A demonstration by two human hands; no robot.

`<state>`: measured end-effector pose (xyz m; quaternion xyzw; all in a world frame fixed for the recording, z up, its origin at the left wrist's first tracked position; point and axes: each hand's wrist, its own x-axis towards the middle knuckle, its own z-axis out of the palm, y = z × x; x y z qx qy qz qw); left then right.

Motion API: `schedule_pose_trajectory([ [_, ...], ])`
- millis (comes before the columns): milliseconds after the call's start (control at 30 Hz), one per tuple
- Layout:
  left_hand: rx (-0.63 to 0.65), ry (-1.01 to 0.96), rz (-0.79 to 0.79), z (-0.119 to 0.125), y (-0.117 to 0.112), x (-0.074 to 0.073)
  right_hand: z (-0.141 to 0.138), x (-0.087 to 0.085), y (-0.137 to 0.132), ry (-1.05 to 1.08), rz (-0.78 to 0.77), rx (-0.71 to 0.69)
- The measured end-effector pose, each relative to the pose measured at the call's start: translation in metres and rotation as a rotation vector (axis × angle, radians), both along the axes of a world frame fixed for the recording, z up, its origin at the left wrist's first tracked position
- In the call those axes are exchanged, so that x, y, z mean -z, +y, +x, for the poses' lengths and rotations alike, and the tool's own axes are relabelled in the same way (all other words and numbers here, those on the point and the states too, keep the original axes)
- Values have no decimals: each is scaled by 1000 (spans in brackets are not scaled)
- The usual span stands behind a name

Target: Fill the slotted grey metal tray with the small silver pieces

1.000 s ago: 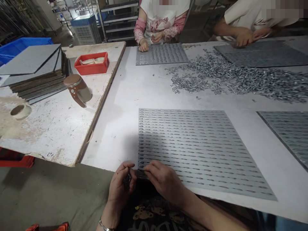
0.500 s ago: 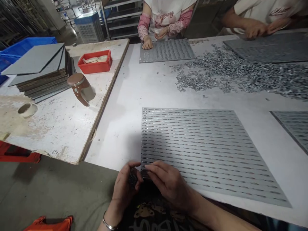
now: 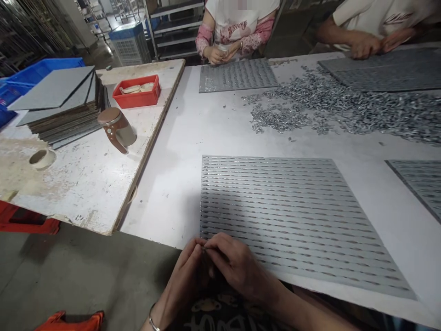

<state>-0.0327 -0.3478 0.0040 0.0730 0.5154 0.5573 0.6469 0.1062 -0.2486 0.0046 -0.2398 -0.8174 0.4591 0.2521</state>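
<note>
At the near left corner of a grey board [image 3: 292, 220], my left hand [image 3: 186, 269] and my right hand [image 3: 237, 264] meet fingertip to fingertip. Both are closed in a pinch. A small dark metal piece [image 3: 204, 248] shows between the fingertips, too small to name more exactly. The inside of my left palm is hidden. Rows of slim, shiny dark pieces cover the board, which lies flat on the white table [image 3: 165, 184].
Loose metal pieces [image 3: 344, 103] lie heaped across the table. Two people work opposite at boards [image 3: 237, 76]. Another board [image 3: 420, 184] lies right. On the left table are a brown-lidded mug [image 3: 117, 128], a red tray [image 3: 138, 99], stacked boards [image 3: 55, 87] and a tape roll [image 3: 42, 158].
My left hand has turned and closed, its fingertips rising to meet those of my right hand. Both have drawn slightly off the board's corner. One person opposite has brought their hands together.
</note>
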Motion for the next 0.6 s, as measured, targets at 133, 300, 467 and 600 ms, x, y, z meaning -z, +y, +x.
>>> schedule_pose_trajectory([
  [133, 81, -106, 13, -3, -7, 11, 3, 3, -2, 67, -17, 47],
  [300, 86, -155, -20, -5, -13, 19, 10, 4, -2, 99, -114, -71],
  [467, 206, -24, -29, -11, -20, 16, 17, -4, -1, -110, -335, -148],
  [600, 249, 44, -57, -13, -24, 13, 17, -10, 0, -263, -461, -184],
])
